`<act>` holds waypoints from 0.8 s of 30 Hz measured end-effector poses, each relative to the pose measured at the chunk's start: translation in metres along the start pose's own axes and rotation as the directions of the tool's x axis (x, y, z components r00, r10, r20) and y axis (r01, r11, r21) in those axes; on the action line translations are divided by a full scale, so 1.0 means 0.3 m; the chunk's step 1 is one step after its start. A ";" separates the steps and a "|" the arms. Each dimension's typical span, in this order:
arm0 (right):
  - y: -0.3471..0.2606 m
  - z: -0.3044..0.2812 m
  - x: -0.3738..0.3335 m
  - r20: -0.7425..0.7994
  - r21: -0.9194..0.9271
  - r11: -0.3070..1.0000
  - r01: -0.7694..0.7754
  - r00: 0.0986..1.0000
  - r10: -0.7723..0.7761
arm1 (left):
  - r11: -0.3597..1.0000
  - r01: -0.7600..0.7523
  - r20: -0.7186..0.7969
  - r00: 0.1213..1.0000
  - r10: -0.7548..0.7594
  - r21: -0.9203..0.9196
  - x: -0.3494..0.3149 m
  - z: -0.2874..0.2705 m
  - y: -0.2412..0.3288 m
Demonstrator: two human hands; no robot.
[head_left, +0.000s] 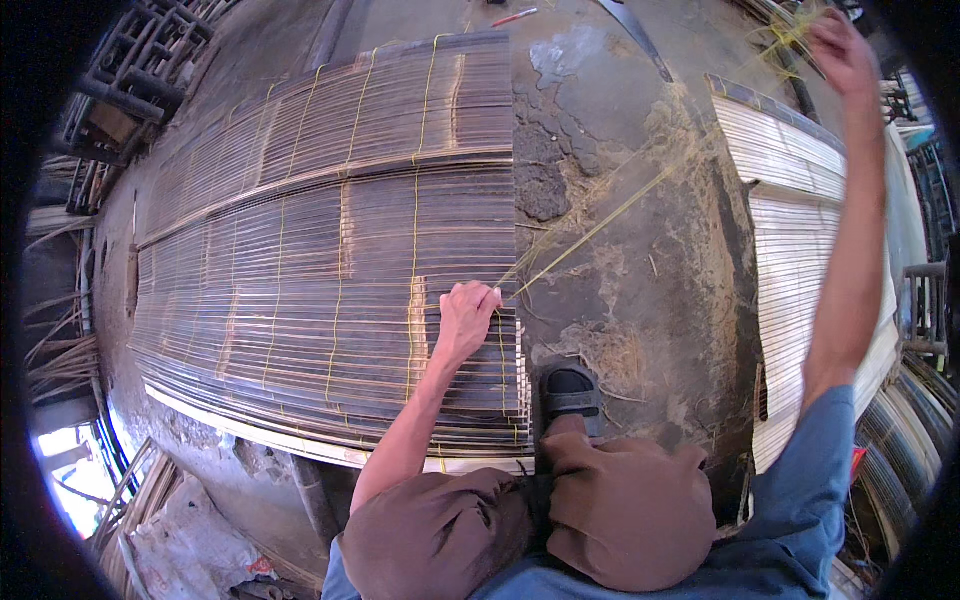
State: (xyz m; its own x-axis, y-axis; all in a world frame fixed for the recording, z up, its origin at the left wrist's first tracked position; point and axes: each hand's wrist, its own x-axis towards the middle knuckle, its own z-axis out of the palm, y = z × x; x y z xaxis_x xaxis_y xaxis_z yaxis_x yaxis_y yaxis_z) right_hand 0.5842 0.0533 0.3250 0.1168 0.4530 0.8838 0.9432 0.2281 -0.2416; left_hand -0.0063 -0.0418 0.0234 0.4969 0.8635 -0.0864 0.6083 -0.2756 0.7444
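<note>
A large slatted blind (290, 230) of dark thin strips, laced with yellow string, lies spread on my left. My left hand (466, 312) is closed at its right edge, pinching yellow string (620, 215) between thumb and fingers. From there the string stretches in taut strands up to the far right. Raised high at the end of my outstretched arm, my right hand (843, 55) is closed on the string, with a loose yellow tangle around the fingers. That hand is somewhat blurred.
A paler slatted blind (795, 250) lies on the right. A curved blade (640, 40) and a red-and-white pen-like item (514, 18) rest on the floor ahead. My sandalled foot (571, 390) stands between the blinds. Bundled strips (65, 340) and a dark rack (135, 80) are at the left.
</note>
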 end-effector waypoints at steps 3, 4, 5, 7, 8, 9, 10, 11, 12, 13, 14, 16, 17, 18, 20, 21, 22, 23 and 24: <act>0.232 -0.311 0.089 0.040 0.159 0.907 -0.389 0.921 0.388 | 0.992 -0.115 -0.074 0.990 0.118 0.046 0.001 0.007 -0.006; 0.304 -0.422 0.100 0.050 0.107 0.920 -0.377 0.926 0.374 | 0.990 -0.127 -0.074 0.989 0.131 0.055 0.002 0.010 -0.008; 0.382 -0.530 0.108 0.044 0.014 0.869 -0.495 0.869 0.494 | 0.994 -0.095 -0.053 0.994 0.098 0.044 0.002 0.012 -0.010; 0.547 -0.738 0.119 0.070 -0.247 0.816 -0.522 0.831 0.552 | 1.000 -0.013 -0.013 1.000 0.013 0.020 -0.002 0.013 -0.012; 0.625 -0.823 0.123 0.099 -0.395 0.771 -0.500 0.811 0.576 | 0.999 -0.023 -0.021 1.000 0.023 0.027 -0.003 0.013 -0.013; 0.688 -0.894 0.117 0.136 -0.551 0.708 -0.441 0.790 0.598 | 0.999 -0.031 -0.028 0.999 0.032 0.027 -0.005 0.013 -0.012; 0.725 -0.938 0.091 0.196 -0.717 0.644 -0.267 0.810 0.553 | 1.000 -0.026 -0.014 1.000 0.026 0.013 -0.001 0.014 -0.012; 0.732 -0.939 0.042 0.268 -0.854 0.505 -0.124 0.728 0.631 | 0.999 -0.034 -0.024 0.999 0.034 0.030 0.001 0.015 -0.012; 0.702 -0.896 -0.040 0.343 -0.924 0.364 0.119 0.679 0.649 | 0.999 -0.018 -0.011 1.000 0.018 0.037 0.003 0.015 -0.013; 0.628 -0.820 -0.150 0.466 -0.882 0.283 0.378 0.601 0.649 | 0.999 0.011 0.009 1.000 -0.011 0.052 0.005 0.014 -0.012; 0.503 -0.720 -0.323 0.437 -0.890 0.257 0.376 0.549 0.712 | 0.998 -0.023 -0.018 1.000 0.024 0.058 0.009 0.015 -0.010; 0.159 -0.444 -0.667 0.703 -0.622 0.771 0.134 0.528 0.476 | 0.996 -0.029 -0.038 0.999 0.033 0.089 0.008 0.011 -0.005; -0.052 -0.299 -0.841 0.784 -0.342 0.936 -0.086 0.523 0.334 | 0.997 -0.035 -0.049 0.998 0.038 0.074 0.010 0.005 -0.003; -0.260 -0.175 -0.981 0.930 -0.226 0.923 -0.313 0.213 0.300 | 0.998 -0.031 -0.045 0.998 0.034 0.053 0.007 0.002 0.001; -0.651 0.014 -1.181 0.992 -0.084 0.719 -0.690 0.006 0.122 | 0.999 -0.025 -0.023 0.999 0.026 0.028 0.008 -0.007 0.009; -0.808 0.101 -1.232 0.990 0.058 0.677 -0.734 0.131 0.057 | 1.000 -0.018 -0.012 1.000 0.018 0.024 0.012 -0.016 0.012; -0.940 0.191 -1.256 0.985 0.023 0.608 -0.794 0.122 0.121 | 0.999 -0.033 -0.024 0.999 0.033 0.004 0.002 -0.019 0.017; -1.025 0.243 -1.249 0.977 -0.057 0.591 -0.805 0.077 0.198 | 0.999 -0.040 -0.026 0.999 0.041 0.020 0.003 -0.023 0.023; -1.095 0.287 -1.240 0.976 -0.032 0.516 -0.856 0.084 0.199 | 0.999 -0.034 -0.020 0.999 0.034 0.030 -0.004 -0.028 0.028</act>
State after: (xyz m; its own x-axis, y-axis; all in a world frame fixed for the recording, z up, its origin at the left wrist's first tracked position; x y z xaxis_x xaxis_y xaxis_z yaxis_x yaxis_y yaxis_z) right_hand 0.2041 -0.1161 0.0412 -0.1057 0.9251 -0.3647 0.3967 -0.2971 -0.8685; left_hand -0.0069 -0.0416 0.0351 0.5047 0.8620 -0.0475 0.6095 -0.3169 0.7267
